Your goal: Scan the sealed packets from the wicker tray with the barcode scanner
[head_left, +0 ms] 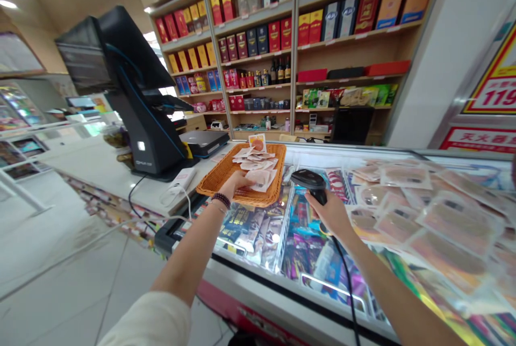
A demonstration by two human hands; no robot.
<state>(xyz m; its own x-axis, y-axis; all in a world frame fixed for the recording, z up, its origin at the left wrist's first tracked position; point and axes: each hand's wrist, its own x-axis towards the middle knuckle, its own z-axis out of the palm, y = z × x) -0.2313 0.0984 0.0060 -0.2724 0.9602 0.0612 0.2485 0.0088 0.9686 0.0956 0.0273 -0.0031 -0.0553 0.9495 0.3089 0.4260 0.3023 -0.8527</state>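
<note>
My right hand [328,209] is closed round the handle of a black corded barcode scanner [308,178], held above the glass top of a chest freezer. Its cable hangs down past my wrist. My left hand [237,181] reaches into an orange-brown woven basket [209,180], its fingers closed at the edge of a small flat packet [261,178]. Behind that packet lies a pile of similar pale packets [256,159]. One packet with an orange-brown round picture [257,143] leans upright at the back of the basket.
Clear flat packages [403,211] are spread over the freezer's right side. Wrapped goods fill wire baskets under the glass [258,228]. A black checkout terminal [149,120] and a grey flat device [203,142] stand on the left counter. A white cable [133,221] crosses at left.
</note>
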